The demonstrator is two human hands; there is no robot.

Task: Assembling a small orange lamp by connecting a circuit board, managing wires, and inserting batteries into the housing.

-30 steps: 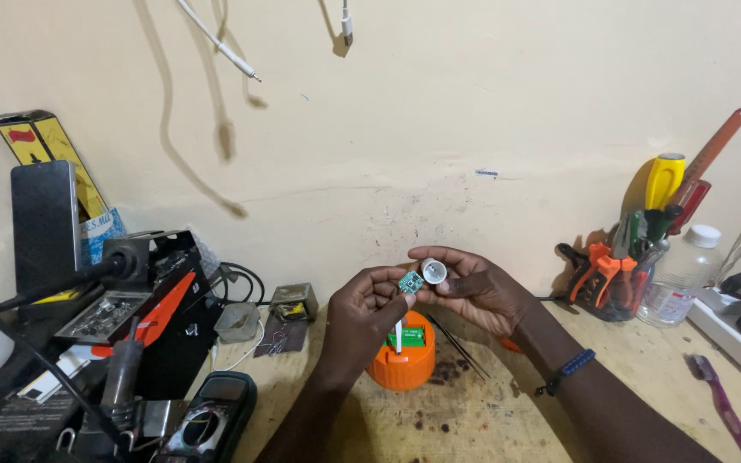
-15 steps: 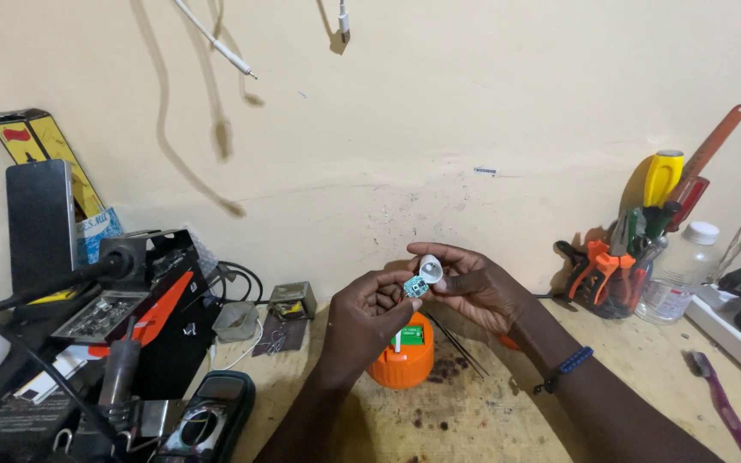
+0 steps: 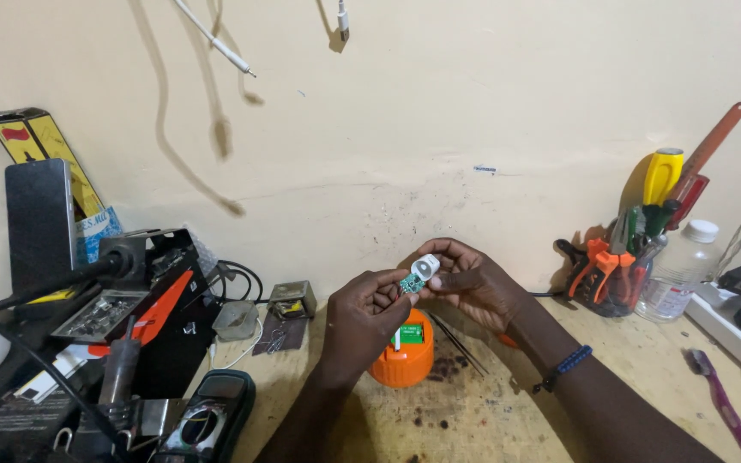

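Two hands meet above the wooden surface (image 3: pixel 645 394), which is stained and scattered with tools. At its left edge stands a black equipment stack (image 3: pixel 122 317) with an orange-handled tool on it, and a multimeter (image 3: pixel 207 420) lies in front. On the right, a holder of pliers and screwdrivers (image 3: pixel 623 266) stands beside a clear plastic bottle (image 3: pixel 679 270). An orange round container (image 3: pixel 405 347) sits directly beneath the hands. The left hand (image 3: pixel 362 317) has its fingers pinched on a small green circuit board (image 3: pixel 409 283), held in the air. The right hand (image 3: pixel 473 283) has its fingers closed on a small white part (image 3: pixel 426 266) touching the board's upper end.
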